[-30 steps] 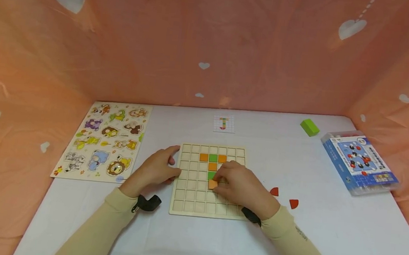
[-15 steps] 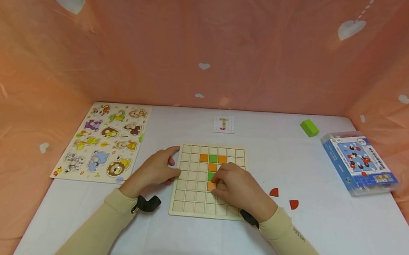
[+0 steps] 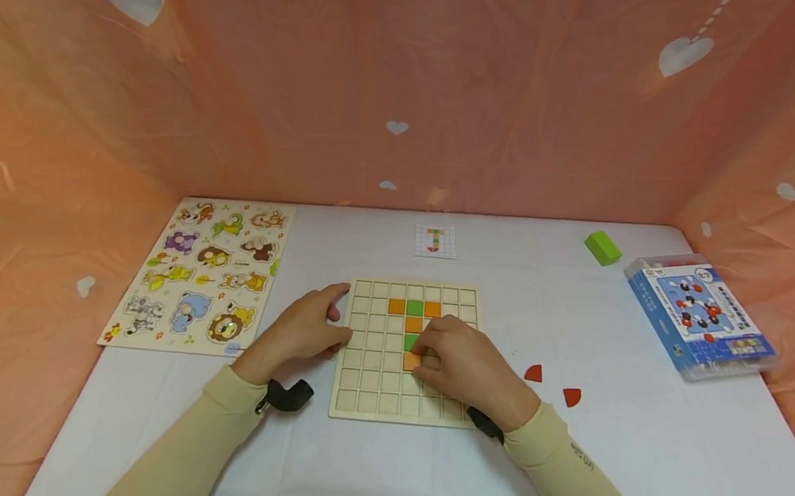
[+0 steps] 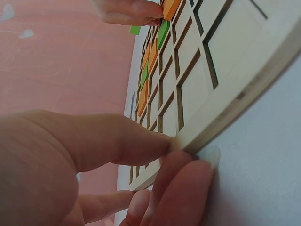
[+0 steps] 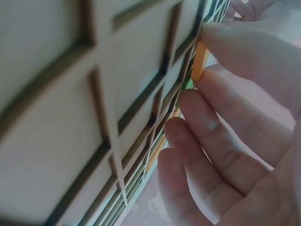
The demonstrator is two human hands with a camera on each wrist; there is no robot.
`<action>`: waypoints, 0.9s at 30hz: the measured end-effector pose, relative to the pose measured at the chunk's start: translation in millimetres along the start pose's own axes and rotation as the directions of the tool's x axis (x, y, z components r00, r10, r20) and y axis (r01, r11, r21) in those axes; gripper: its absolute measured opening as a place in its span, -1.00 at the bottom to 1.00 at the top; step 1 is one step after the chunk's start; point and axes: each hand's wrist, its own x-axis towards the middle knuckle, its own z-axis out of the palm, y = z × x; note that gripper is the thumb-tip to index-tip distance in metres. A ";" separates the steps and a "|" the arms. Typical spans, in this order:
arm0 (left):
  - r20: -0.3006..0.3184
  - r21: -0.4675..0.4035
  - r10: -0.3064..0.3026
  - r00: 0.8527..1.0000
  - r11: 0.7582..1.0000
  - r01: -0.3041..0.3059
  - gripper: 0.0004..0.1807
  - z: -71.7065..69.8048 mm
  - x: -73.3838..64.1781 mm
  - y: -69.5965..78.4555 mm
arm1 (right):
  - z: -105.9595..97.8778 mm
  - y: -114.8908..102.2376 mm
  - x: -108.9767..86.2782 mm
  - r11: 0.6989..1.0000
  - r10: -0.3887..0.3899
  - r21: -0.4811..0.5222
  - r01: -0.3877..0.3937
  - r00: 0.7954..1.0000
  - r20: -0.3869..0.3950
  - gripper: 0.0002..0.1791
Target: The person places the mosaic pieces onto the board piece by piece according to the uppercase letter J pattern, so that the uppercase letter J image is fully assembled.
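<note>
A wooden grid board (image 3: 371, 375) lies flat, with orange and green square tiles in several cells, such as a green tile (image 3: 415, 307) in the upper row. My right hand (image 3: 466, 360) pinches an orange square tile (image 5: 200, 61) between thumb and index finger. That tile is in line below the lower green tile (image 3: 410, 342); in the right wrist view it is tilted against the grid, and whether it is seated is unclear. At the board's left rim my left hand (image 3: 305, 323) holds the edge between thumb (image 4: 141, 143) and curled fingers, index finger reaching to the far corner.
Two red quarter-circle pieces (image 3: 533, 372) lie right of the board. Behind it is a small pattern card (image 3: 446, 245). A green block (image 3: 603, 248) and a boxed set (image 3: 699, 312) stand at the right; an animal puzzle board (image 3: 205, 276) lies left.
My right hand has shifted the orange tile slightly down and left, bringing it into line with the column's cell; in the last half second it barely moves. The left hand stays at the rim.
</note>
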 end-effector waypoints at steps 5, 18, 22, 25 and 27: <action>0.002 -0.003 0.002 1.000 1.000 -0.002 -0.05 0.1 0.6 -0.4 | -0.5 -0.2 0.1 1.000 -0.002 -0.002 0.002 1.000 0.002 -0.85; 0.004 -0.013 0.006 1.000 1.000 -0.006 -0.05 -0.6 0.8 -0.6 | -1.0 0.2 -0.1 1.000 0.002 -0.001 -0.002 1.000 0.006 -0.85; 0.005 -0.016 0.011 1.000 1.000 -0.011 -0.05 -0.5 1.1 -1.4 | -0.4 0.9 -0.3 1.000 0.000 -0.003 0.000 1.000 0.000 -0.87; 0.008 -0.018 0.015 1.000 1.000 -0.014 -0.05 -0.7 1.4 -1.8 | 0.2 1.3 0.0 1.000 0.005 0.001 -0.005 1.000 -0.007 -0.87; 0.009 -0.016 0.017 1.000 1.000 -0.017 -0.05 -0.9 1.3 -1.7 | 0.5 1.6 0.3 1.000 0.010 0.002 -0.010 1.000 -0.010 -0.88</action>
